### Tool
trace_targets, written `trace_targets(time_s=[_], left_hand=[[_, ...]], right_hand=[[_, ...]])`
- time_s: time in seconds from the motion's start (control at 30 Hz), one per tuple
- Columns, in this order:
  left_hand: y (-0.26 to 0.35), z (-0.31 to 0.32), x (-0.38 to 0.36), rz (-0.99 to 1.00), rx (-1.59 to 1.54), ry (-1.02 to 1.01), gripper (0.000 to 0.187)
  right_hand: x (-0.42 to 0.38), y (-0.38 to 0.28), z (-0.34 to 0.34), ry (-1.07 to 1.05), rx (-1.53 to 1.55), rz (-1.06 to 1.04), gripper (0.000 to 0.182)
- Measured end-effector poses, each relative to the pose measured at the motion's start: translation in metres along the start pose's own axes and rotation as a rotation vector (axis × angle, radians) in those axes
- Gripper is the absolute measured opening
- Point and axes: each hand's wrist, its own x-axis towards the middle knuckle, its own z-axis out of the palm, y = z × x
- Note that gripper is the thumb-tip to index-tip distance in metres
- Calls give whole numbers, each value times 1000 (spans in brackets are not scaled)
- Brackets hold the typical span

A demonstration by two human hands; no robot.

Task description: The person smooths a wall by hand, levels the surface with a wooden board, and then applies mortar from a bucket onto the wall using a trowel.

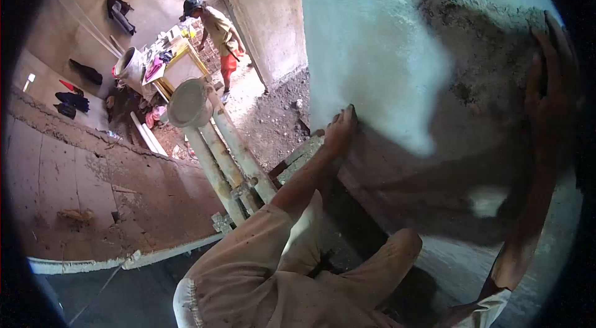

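My left hand (340,132) is at the lower left of the plastered wall (366,36), near its edge. Its fingers are bent and close together, with a dark tip at the top; whether they hold something is hidden. Over on the right, my right hand (549,89) lies against the wall in shadow, fingers stretched upward and apart. Beside its fingertips is a rough, darker patch of plaster (475,49). A round pan (188,103) with grey material in it rests on top of the wooden poles (226,148), left of my left arm.
A person (218,33) in a dark cap stands below by a cluttered table (183,70). A large bucket (129,66) is beside it. Clothes (121,14) hang on the far wall. A ledge (112,204) runs along the left; rubble (276,120) covers the ground.
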Motion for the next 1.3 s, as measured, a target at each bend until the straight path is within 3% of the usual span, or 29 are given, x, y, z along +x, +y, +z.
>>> trace_targets(time_s=[0.07, 0.2, 0.3, 0.4, 0.5, 0.6, 0.7, 0.77, 0.87, 0.93, 1.0, 1.07, 1.1, 1.17, 1.2, 1.27, 1.3], left_hand=[[24, -21, -14, -23, 307, -228, 56], [27, -25, -34, 4, 387, -241, 49], [21, -21, -38, -15, 353, -221, 48], [21, -17, -36, -17, 420, -227, 53], [27, -31, -44, 36, 499, -194, 52], [32, -50, -55, 0, 442, -262, 53], [8, -44, -64, -35, 339, -259, 54], [14, -66, -63, -12, 370, -406, 55], [30, -91, -64, -40, 365, -417, 53], [37, -97, -70, 37, 456, -416, 50], [38, -94, -73, 116, 543, -416, 48], [39, -87, -70, -153, 245, -548, 43], [38, -82, -73, -157, 245, -549, 43], [39, -73, -87, 84, 526, -632, 43], [45, -73, -91, 81, 527, -628, 43], [63, -74, -99, 138, 506, -523, 30], [66, -70, -106, 139, 505, -521, 30]], right_hand=[[-2, -2, 4, 8, 28, 39, 31], [-4, -4, 6, 48, 347, 123, 33], [-9, 1, 5, -36, 32, 35, 34], [-8, 7, 9, -46, 160, 73, 34], [-8, 10, 13, -8, 83, 28, 34], [-11, 5, 13, -68, 98, 78, 34], [-15, -4, 24, 5, 233, 114, 34], [-9, -22, 4, -126, 120, 179, 30], [-1, -39, -33, -332, -81, 290, 27], [14, -20, -22, 71, -164, 28, 27], [11, -14, -11, 113, -86, 26, 27], [10, -11, -6, 152, -17, 25, 27], [11, -10, -6, 152, -4, 15, 27], [7, -17, -12, 158, 11, 6, 27], [-3, -29, -20, -92, -14, 158, 27], [-1, -29, -19, -341, -39, 308, 27], [9, -19, -15, -92, -25, 163, 27]])
